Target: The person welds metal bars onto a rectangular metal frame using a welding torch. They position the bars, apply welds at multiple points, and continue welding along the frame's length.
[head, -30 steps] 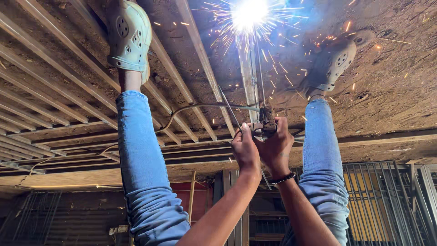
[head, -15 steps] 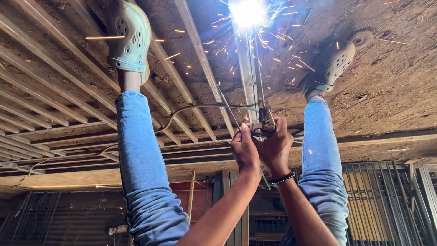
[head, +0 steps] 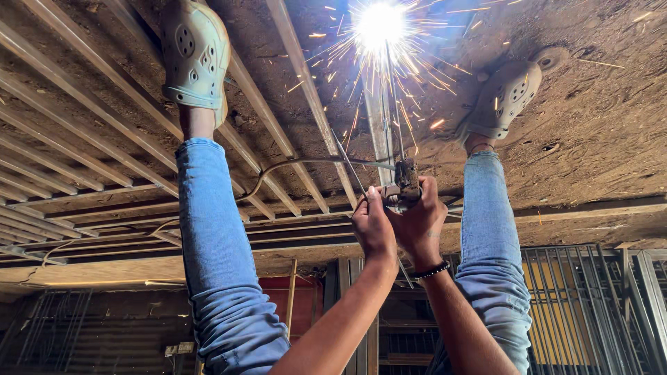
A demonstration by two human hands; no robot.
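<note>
Together both hands — left hand (head: 373, 226); right hand (head: 419, 221) — grip closed around welding holder (head: 406, 182); sparks (head: 380, 28) flying.

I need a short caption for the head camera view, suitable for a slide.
Both hands, left hand and right hand, grip an electrode holder as the welding arc throws sparks between two feet in clogs.

The electrode holder (head: 406, 182) in the two bare hands looks like dull, scuffed metal, with a thin metal rod (head: 396, 125) rising from it. The long bars (head: 306, 104) are rusty, matt steel lying on rough, dusty earth floor (head: 611, 104). The jeans (head: 215, 250) are soft blue denim; the clogs (head: 196, 52) are pale, matt, perforated plastic. A beaded black wristband (head: 431, 271) shines slightly.
</note>
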